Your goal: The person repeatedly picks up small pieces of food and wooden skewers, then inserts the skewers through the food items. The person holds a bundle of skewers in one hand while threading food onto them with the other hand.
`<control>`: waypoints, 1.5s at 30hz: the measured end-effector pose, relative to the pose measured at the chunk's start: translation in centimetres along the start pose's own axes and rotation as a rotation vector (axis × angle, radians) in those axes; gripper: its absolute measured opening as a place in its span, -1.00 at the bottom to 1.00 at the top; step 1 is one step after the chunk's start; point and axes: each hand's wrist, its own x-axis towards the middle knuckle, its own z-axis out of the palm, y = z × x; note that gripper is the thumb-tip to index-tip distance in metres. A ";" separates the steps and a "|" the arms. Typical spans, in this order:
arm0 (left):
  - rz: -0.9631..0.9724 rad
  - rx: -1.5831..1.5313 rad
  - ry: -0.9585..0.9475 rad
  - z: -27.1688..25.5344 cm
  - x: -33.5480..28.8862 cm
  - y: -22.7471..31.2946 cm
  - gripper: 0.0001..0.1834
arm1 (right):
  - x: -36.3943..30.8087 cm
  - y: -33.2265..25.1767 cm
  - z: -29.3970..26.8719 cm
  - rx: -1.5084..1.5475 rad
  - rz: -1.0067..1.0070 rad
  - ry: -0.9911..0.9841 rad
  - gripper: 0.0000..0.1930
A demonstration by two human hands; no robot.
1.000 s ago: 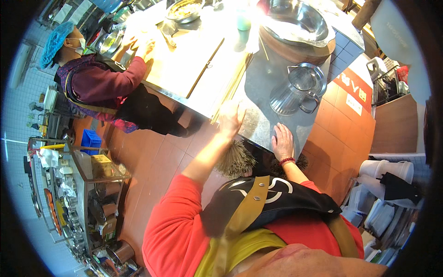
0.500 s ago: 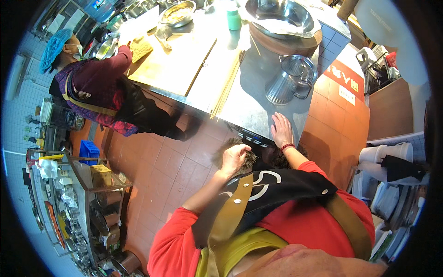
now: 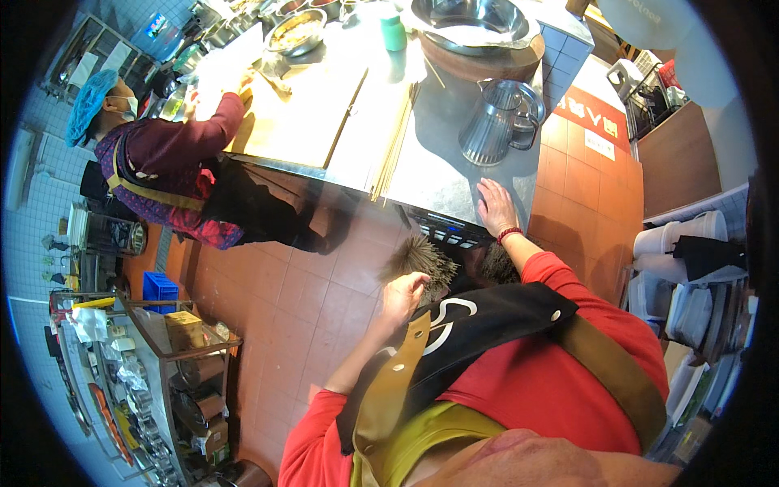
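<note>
My left hand [image 3: 402, 297] is curled closed in front of me, against a shaggy grey-brown tuft of bristly strands [image 3: 423, 265]. Whether the fingers grip any of it is hidden. Resting on the near edge of the metal table [image 3: 442, 195], my right hand [image 3: 497, 208] has its fingers stretched out and holds nothing. Just beyond it stands a clear grey ribbed pitcher [image 3: 489, 126] with a handle. To the pitcher's left lies a bundle of long thin sticks [image 3: 393, 146]. A second shaggy tuft [image 3: 497, 265] shows below my right wrist.
A co-worker [image 3: 162, 174] in a blue hair cap works at the left of a large board [image 3: 304, 114]. Farther back are a big metal basin [image 3: 479, 28], a green bottle [image 3: 393, 34] and a food bowl [image 3: 294, 34]. A metal rack [image 3: 174, 349] stands lower left; white tubs [image 3: 690, 231] at right.
The view has shifted a little. My left hand sits lower beside the tuft, showing more of it. My right hand stays on the table edge. The co-worker's arm has moved over the board.
</note>
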 end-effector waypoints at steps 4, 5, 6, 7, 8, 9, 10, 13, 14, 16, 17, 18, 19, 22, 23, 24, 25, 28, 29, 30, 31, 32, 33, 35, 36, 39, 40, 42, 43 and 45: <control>-0.037 -0.016 0.018 -0.7 -1.0 -0.1 -0.83 | 0.0 0.1 0.2 -0.023 0.017 -0.015 -0.60; -0.048 0.000 0.014 -0.9 -1.2 -0.1 -0.83 | 0.1 0.1 0.3 -0.035 0.018 -0.020 -0.60; -0.054 0.002 0.017 -1.0 -1.3 -0.1 -0.83 | 0.1 0.1 0.3 -0.042 0.012 -0.018 -0.61; -0.060 0.003 0.016 -1.0 -1.5 -0.1 -0.83 | 0.1 0.1 0.4 -0.036 0.008 -0.022 -0.61; -0.055 -0.018 0.028 -1.0 -1.6 -0.1 -0.83 | 0.2 0.1 0.4 -0.036 0.009 -0.022 -0.61; -0.050 -0.002 0.046 -1.0 -1.7 -0.1 -0.83 | 0.2 0.1 0.4 -0.039 0.027 -0.028 -0.61; -0.050 0.000 0.053 -1.0 -1.8 -0.1 -0.83 | 0.2 0.2 0.4 -0.035 0.018 -0.023 -0.60; -0.050 -0.010 0.085 -0.7 -2.0 -0.1 -0.84 | 0.0 0.3 0.3 -0.015 0.004 -0.007 -0.60; -0.050 0.004 0.084 -0.6 -2.0 0.0 -0.80 | 0.0 0.3 0.3 -0.012 -0.002 0.002 -0.60; -0.061 0.008 0.075 -0.3 -1.9 0.2 -0.77 | -0.1 0.3 0.2 -0.019 0.001 -0.011 -0.60; -0.062 0.023 0.054 -0.2 -1.8 0.4 -0.77 | 0.0 0.3 0.2 -0.017 -0.013 0.008 -0.60; -0.063 0.038 0.033 -0.1 -1.7 0.6 -0.77 | 0.0 0.3 0.2 -0.010 -0.005 0.003 -0.60; -0.064 0.053 0.014 0.1 -1.4 0.8 -0.77 | 0.0 0.4 0.2 -0.003 0.001 0.000 -0.60; -0.031 0.068 -0.005 1.0 -0.7 1.7 -0.81 | 0.0 0.5 0.3 0.012 0.003 -0.007 -0.60; -0.022 0.072 -0.007 1.4 -0.4 2.0 -0.83 | 0.1 0.6 0.4 0.015 0.000 -0.003 -0.60; -0.030 0.042 -0.020 1.8 -0.3 2.4 -0.82 | 0.0 0.7 0.4 0.018 0.007 -0.013 -0.60; -0.041 0.051 -0.026 2.1 -0.1 2.7 -0.82 | 0.0 0.8 0.5 0.025 -0.002 0.001 -0.60; -0.072 0.073 -0.043 2.9 0.2 3.4 -0.81 | 0.0 1.0 0.7 0.040 0.001 0.008 -0.60; -0.084 0.077 -0.044 3.0 0.2 3.5 -0.81 | 0.0 1.1 0.8 0.043 0.002 0.011 -0.59; -0.085 0.072 -0.033 3.2 0.1 3.5 -0.81 | 0.0 1.1 0.9 0.046 0.002 0.014 -0.59; -0.082 0.055 -0.015 3.3 0.1 3.6 -0.81 | -0.1 1.2 1.0 0.047 -0.004 0.024 -0.59; -0.080 0.066 -0.001 3.4 0.1 3.6 -0.81 | 0.0 1.3 1.0 0.047 -0.013 0.034 -0.59; -0.075 0.065 0.020 3.5 0.1 3.6 -0.81 | -0.1 1.3 1.1 0.046 -0.015 0.041 -0.59; -0.094 0.071 0.034 3.6 0.1 3.7 -0.80 | -0.1 1.4 1.1 0.044 -0.012 0.029 -0.59; -0.116 0.076 0.027 3.6 0.1 3.7 -0.79 | -0.1 1.4 1.1 0.041 -0.007 0.022 -0.59; -0.162 0.063 0.023 3.4 0.2 4.0 -0.77 | 0.0 1.3 1.1 0.029 -0.005 0.014 -0.59; -0.173 0.053 0.024 3.4 0.3 4.1 -0.77 | 0.0 1.3 1.1 0.031 -0.010 0.016 -0.59; -0.183 0.072 -0.002 3.2 0.6 4.2 -0.77 | 0.0 1.2 1.0 0.028 -0.008 0.013 -0.60; -0.185 0.084 -0.014 3.1 0.8 4.2 -0.77 | 0.1 1.2 0.9 0.030 -0.003 0.002 -0.60; -0.193 0.074 -0.024 3.0 1.1 4.0 -0.77 | 0.1 1.1 0.8 0.029 0.018 -0.020 -0.60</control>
